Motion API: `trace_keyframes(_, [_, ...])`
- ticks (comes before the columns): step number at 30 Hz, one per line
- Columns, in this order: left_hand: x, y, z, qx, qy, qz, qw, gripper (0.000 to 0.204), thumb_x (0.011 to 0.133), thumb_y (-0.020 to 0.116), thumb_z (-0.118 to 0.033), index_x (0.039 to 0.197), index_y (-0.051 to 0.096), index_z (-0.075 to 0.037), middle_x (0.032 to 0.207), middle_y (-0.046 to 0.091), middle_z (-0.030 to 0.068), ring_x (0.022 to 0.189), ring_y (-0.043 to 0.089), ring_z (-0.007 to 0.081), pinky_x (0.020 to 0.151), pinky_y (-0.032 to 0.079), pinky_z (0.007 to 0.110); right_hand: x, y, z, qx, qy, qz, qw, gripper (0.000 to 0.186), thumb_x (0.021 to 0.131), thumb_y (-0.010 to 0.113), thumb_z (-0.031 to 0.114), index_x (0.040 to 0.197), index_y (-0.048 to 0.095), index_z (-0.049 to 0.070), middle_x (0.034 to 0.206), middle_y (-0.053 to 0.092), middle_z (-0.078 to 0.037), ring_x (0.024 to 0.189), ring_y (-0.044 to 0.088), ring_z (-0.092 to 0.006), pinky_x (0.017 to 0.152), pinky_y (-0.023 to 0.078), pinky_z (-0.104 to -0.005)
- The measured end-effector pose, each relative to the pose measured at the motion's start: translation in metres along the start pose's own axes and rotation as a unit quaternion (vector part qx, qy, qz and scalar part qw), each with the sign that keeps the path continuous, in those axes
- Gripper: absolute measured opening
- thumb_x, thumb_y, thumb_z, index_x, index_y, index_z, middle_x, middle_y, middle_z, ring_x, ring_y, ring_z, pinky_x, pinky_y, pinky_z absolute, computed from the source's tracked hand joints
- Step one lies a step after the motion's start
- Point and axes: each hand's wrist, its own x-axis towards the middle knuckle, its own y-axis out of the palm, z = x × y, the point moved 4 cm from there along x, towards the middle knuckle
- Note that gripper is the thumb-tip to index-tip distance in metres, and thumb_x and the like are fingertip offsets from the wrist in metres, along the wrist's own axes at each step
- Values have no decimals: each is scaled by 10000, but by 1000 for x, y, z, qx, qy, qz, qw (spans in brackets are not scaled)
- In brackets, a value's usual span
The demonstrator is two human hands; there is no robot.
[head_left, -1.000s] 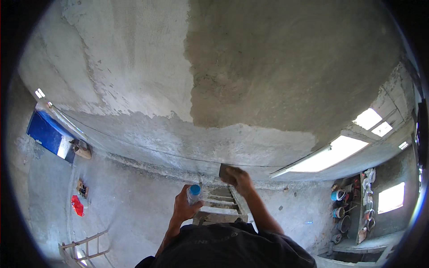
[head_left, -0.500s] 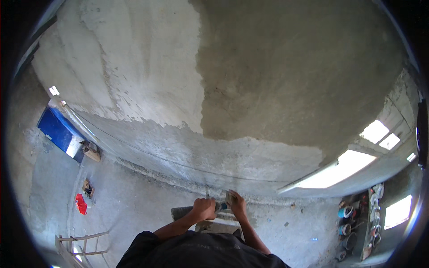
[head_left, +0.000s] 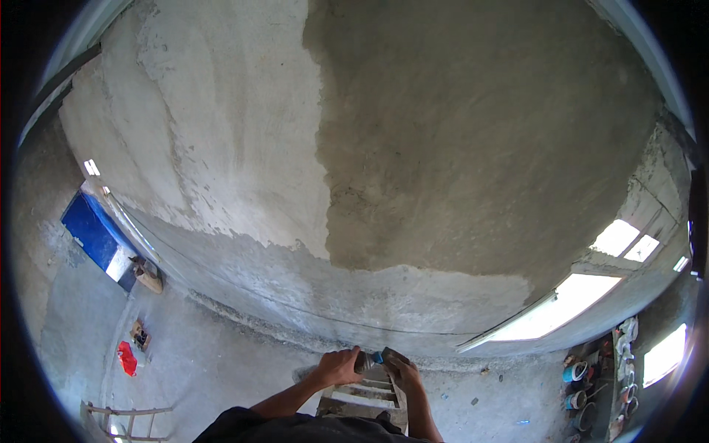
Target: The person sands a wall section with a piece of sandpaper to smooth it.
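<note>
My left hand [head_left: 338,368] is closed around a clear bottle [head_left: 363,363], tipped sideways with its blue cap [head_left: 378,356] toward the right, in the lower middle of the head view. My right hand [head_left: 408,375] grips a grey-brown block [head_left: 393,355], perhaps a sponge, right beside the cap; whether the two touch I cannot tell. A step ladder [head_left: 358,402] stands below my hands. Above them is a plastered wall, pale [head_left: 229,111] on the left and darker [head_left: 480,133] on the right.
At the left are a blue door [head_left: 88,229], a sack [head_left: 148,277], a red item [head_left: 127,358] on the floor and a wooden ladder [head_left: 133,412]. At the right are buckets [head_left: 576,373], a plank shelf [head_left: 620,376] and bright window openings [head_left: 554,306].
The bottle, upright a second ago, is now tipped sideways. My right hand moved in beside its cap with the block. Both hands sit lower in the picture.
</note>
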Motion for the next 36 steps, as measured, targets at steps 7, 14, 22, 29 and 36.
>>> trace_keyframes(7, [-26,-6,28,-352,62,-346,868,542,697,773,-258,1093,473,-42,911,650,165,843,656,357,737,521,410,94,-22,69,-678,-235,-127,685,168,798,633,181,891,700,59,840,675,-181,783,669,-320,660,498,-371])
trace_keyframes(14, [-35,12,52,-405,-17,-352,844,533,689,781,-259,1068,475,-42,840,649,151,792,663,335,717,523,408,30,287,321,-513,-694,-11,505,440,829,507,-104,1232,590,53,1277,559,-164,1182,550,-271,995,451,-361])
trace_keyframes(22, [-37,17,69,-366,-14,-392,844,510,670,772,-206,1055,473,-56,826,643,140,762,660,337,696,525,408,16,416,452,-403,-885,-133,190,552,806,580,-45,1338,479,62,1370,486,-123,1268,464,-296,1052,418,-412])
trace_keyframes(29, [-42,11,82,-366,-13,-423,829,489,669,763,-187,1049,483,-58,806,642,125,726,661,326,658,527,398,51,378,392,-550,-808,-19,208,605,752,568,-92,1321,511,107,1352,514,-86,1244,495,-271,996,470,-384])
trace_keyframes(36, [-39,11,79,-365,-27,-416,832,456,676,756,-207,1020,498,-55,784,648,100,715,659,272,671,524,390,-8,408,487,-432,-880,-114,161,593,743,602,-78,1301,537,111,1313,555,-60,1215,527,-249,985,480,-370])
